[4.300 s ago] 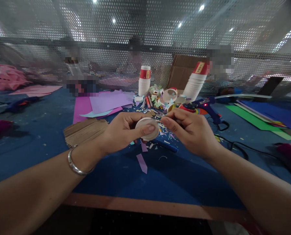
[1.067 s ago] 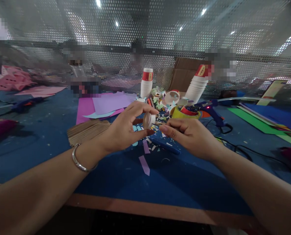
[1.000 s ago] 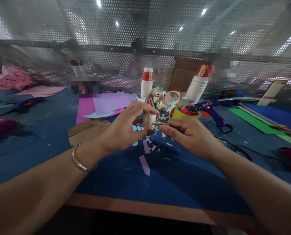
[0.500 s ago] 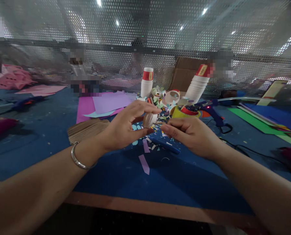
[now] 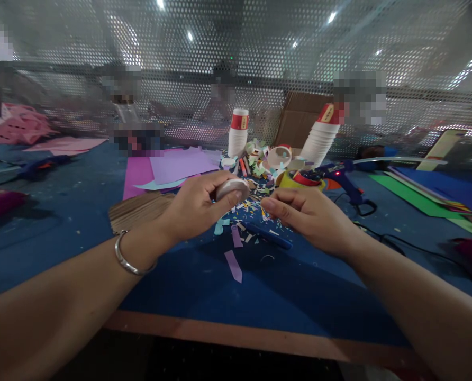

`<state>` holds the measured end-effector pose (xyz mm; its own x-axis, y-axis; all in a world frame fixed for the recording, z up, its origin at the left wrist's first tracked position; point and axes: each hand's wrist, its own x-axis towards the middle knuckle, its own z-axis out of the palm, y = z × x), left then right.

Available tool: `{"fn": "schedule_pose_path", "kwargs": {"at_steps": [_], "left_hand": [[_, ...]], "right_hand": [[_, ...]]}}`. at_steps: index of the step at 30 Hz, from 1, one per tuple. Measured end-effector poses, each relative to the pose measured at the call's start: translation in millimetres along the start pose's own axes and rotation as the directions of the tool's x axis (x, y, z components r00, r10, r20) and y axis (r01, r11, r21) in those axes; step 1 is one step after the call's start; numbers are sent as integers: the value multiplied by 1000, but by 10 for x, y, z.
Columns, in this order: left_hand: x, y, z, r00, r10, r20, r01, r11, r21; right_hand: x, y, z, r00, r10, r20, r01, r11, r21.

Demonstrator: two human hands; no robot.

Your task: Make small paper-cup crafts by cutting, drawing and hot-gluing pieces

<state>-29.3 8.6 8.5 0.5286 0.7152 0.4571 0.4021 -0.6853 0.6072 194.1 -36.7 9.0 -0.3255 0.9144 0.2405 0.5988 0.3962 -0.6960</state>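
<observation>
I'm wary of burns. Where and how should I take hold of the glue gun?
Best grip the blue glue gun by its handle, probably from the near right: the handle slants down that way, while the front end points left toward the yellow tape roll.

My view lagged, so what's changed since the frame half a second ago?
The left hand has turned the white round piece from nearly on edge to flatter, shifting it slightly left, its thumb now across the piece. The right hand stays pinched nearby; whether it holds anything is unclear. The pointed purple strip and glue gun look unmoved.
</observation>
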Motion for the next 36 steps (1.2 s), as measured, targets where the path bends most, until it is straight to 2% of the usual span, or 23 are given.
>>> {"fn": "schedule_pose_path", "kwargs": {"at_steps": [4, 8, 16, 36], "left_hand": [[28, -16, 18, 984, -156, 91, 173, 960, -219], [8, 11, 35, 961, -181, 211, 242, 917, -315], [-5, 45, 33, 954, -180, 240, 265, 880, -393], [-8, 56, 20, 954, -149, 258, 249, 874, -416]], "right_hand": [[-18, 15, 27, 994, -12, -106, 4, 997, -80], [-22, 37, 45, 990, -35, -140, 10, 984, -177], [-27, 34, 43, 990, -47, -131, 25, 986, -164], [-16, 7, 48, 994, -33, -105, 19, 991, -133]]}}
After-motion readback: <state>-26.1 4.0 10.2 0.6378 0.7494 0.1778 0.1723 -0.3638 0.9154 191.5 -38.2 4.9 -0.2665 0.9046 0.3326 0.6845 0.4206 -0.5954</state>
